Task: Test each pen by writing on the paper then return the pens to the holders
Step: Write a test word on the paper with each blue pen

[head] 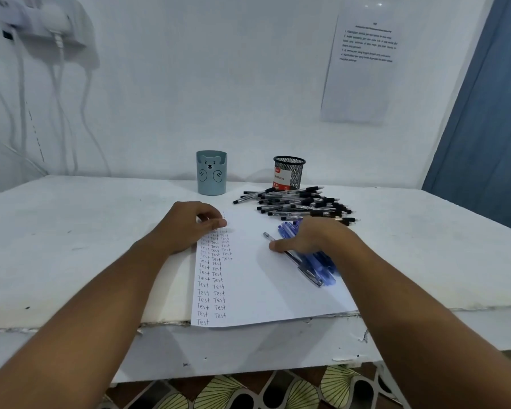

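A white table (71,246) carries paper (263,290) at centre, black pens (301,203), bear holder (211,172), mesh holder (289,172) behind.

Views: one only, head-worn, so no overlap with another.
Position: above the near edge of the table (71,231).
Direction: forward and down, towards the wall (219,84).
Nearness: close; forearms fill the lower corners.
Lens: wide-angle, bending the table's edges.
Centre: the paper (263,290).

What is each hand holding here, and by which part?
Left hand holds nothing; it rests on the paper. Right hand lies over the blue pens; whether it grips any cannot be told.
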A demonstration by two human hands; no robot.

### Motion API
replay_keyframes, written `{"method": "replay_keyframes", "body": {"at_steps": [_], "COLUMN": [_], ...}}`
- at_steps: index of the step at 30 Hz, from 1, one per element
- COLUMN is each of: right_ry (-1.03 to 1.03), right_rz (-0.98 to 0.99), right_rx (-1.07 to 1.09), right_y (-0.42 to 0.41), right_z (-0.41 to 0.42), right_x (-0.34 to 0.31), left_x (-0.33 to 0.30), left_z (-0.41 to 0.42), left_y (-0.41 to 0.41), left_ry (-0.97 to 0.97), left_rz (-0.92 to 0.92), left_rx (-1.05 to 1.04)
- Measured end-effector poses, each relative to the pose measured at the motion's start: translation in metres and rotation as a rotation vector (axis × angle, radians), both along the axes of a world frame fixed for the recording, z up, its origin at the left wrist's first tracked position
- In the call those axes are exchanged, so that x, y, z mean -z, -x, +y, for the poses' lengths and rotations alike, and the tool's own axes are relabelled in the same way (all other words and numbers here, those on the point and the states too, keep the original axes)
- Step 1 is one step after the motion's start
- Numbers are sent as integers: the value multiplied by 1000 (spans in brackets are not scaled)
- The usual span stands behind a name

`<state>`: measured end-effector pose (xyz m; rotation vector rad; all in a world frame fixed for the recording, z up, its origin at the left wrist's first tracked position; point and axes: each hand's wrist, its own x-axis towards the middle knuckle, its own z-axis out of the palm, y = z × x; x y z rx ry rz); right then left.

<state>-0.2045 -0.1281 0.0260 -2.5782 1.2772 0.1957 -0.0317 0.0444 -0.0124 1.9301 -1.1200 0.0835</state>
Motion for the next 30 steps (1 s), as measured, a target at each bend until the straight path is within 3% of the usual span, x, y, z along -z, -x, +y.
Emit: {"method": "replay_keyframes", "body": {"at_steps": [9, 18, 26, 30], "right_ry": [-40, 35, 132, 114], "right_rz": [-210, -250, -228, -243], "right_rx": [-118, -192, -296, -329], "right_y": [18, 2, -32, -66], "right_z": [10, 15, 25, 37], "right_x": [-14, -5, -2, 2], "left_x": [1, 1, 2, 1], "left_z": [0, 1, 7, 20], "left_y": [-1, 1, -19, -31], "left_ry": [1, 30, 43, 81], "left_rz": [-6, -18, -105, -10], "left_rx": [-5, -56, -330, -473]}}
